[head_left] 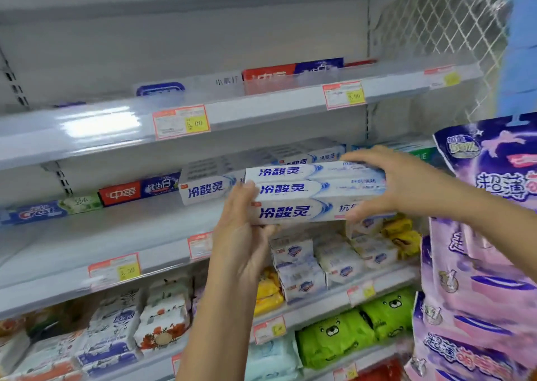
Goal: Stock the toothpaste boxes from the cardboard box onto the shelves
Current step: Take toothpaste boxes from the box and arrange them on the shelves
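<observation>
Head view: white shop shelves (87,244)

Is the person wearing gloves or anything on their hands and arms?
No gloves. The left hand and right hand are bare, with no rings, watch or bracelet showing. No sleeves come into view either.

middle shelf (130,231) | on it: toothpaste boxes (203,190), Crest box (37,213), red box (119,195)
</observation>
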A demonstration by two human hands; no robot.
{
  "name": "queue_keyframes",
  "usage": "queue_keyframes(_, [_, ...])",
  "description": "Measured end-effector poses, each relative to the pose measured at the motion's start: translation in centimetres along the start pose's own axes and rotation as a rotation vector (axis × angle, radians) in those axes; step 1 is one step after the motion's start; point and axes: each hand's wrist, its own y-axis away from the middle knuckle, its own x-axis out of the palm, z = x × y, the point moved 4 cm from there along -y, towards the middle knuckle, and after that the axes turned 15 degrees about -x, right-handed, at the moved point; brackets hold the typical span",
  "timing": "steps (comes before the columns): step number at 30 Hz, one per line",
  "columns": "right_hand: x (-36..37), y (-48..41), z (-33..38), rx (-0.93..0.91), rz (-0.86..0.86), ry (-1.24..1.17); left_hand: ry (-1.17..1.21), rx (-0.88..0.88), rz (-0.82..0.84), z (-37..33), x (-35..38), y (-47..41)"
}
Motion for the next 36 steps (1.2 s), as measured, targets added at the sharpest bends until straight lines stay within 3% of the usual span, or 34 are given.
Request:
queue_keyframes(4, [-1.6, -3.0, -2.4, 0.009, 0.123, 0.039, -0.040, -0.132, -0.101, -0.3, 3.1, -2.6])
queue_keyframes(9, [-1.9, -7.7, -6.0, -0.036, 0.251, -0.032, -0.294, -0.042, -0.261, -1.4, 4.1, -5.5])
queue_keyframes(12, [-2.3, -9.7, -7.7, -0.029, 0.304, 0.019, -0.725, 0.131, -0.449, -2.2, 3.6, -6.5])
queue_keyframes(16, [-2.6, -10.6, -10.3, 0.115, 0.421, 0.186, -1.425, 0.395, -0.616, -3.6, 2.1, -8.9])
queue_keyframes(18, [-2.3, -11.1, -11.7, 0.186, 0.496, 0.241, -1.726, 0.327, -0.645, -3.7, 1.2, -10.5])
queue_keyframes(20, [-2.0, -11.3, -12.7, 0.248, 0.561, 0.251, -1.895, 0.132, -0.688, -3.8, -0.2, -11.6])
queue_keyframes(22, [-1.5, -11.7, -13.8, 0.312, 0.586, 0.219, -1.933, -0.015, -0.730, -4.0, -1.4, -12.2])
queue_keyframes(25, [-0.8, -12.3, -14.6, 0.384, 0.590, 0.102, -1.941, -0.053, -0.753, -4.2, -2.0, -12.1])
queue_keyframes(28, [0.1, -13.4, -14.9, 0.305, 0.624, 0.010, -1.910, -0.026, -0.757, -3.9, -2.2, -11.9])
queue_keyframes(32, [0.1, -14.9, -14.6, 0.118, 0.524, 0.064, -1.857, -0.002, -0.756, -3.7, -2.5, -12.0])
queue_keyframes(36, [0.1, -15.7, -15.0, 0.071, 0.573, 0.075, -1.844, 0.049, -0.774, -3.5, -2.7, -12.2])
